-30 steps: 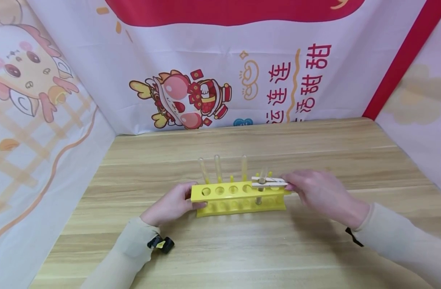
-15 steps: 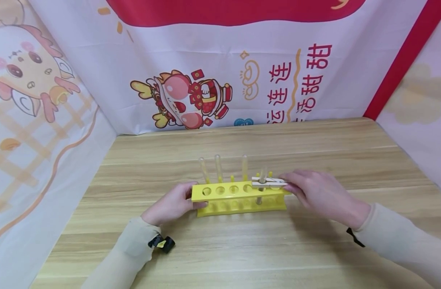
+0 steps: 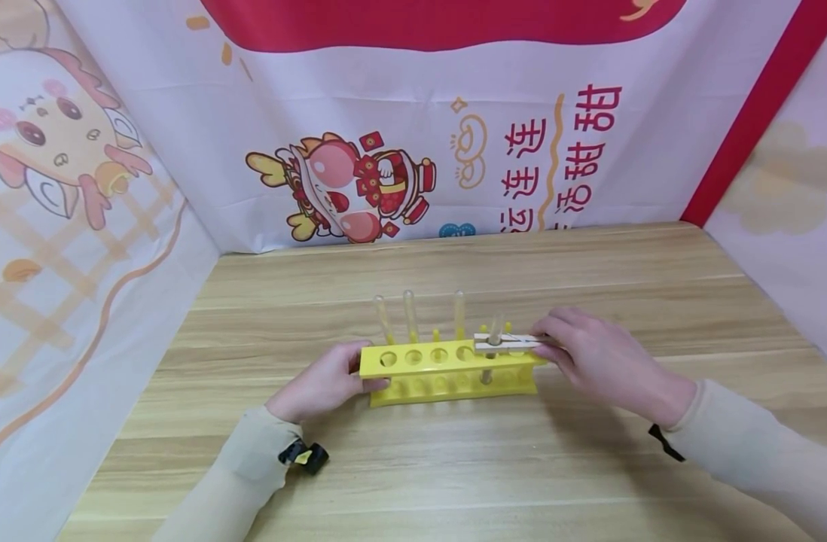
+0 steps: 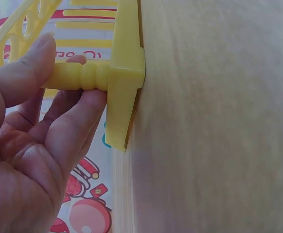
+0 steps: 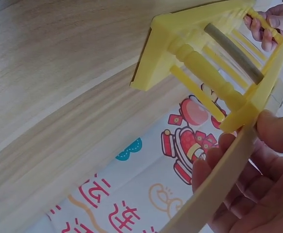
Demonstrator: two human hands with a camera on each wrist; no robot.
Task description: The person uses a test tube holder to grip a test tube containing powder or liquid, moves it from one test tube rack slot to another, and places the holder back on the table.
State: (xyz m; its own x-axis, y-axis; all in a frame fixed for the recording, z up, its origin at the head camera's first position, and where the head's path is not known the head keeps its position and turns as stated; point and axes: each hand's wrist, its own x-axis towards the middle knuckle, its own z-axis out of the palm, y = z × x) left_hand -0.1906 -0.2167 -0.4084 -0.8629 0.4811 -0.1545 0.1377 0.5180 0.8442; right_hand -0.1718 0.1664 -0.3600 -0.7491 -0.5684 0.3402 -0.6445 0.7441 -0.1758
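A yellow test tube rack (image 3: 416, 360) stands on the wooden table. My left hand (image 3: 321, 382) grips its left end; in the left wrist view, thumb and fingers wrap the yellow end post (image 4: 78, 76). With my right hand (image 3: 596, 365) I pinch the handle end of a wooden test tube clamp (image 3: 515, 343). Its far end lies around the upper part of a test tube (image 3: 497, 325), close over the rack's top plate. That tube stands in a hole near the right end, its lower part (image 5: 234, 53) grey-brown in the right wrist view.
Three clear test tubes stand upside down on pegs behind the rack: a left one (image 3: 381, 312), a middle one (image 3: 410, 309) and a right one (image 3: 459, 309). A printed cloth (image 3: 400, 83) rises at the table's (image 3: 413, 474) back edge, with more cloth at both sides.
The clamp's two arms, spread a second ago, have come closer together around the tube. My right hand has shifted slightly; my left hand and the rack keep their place.
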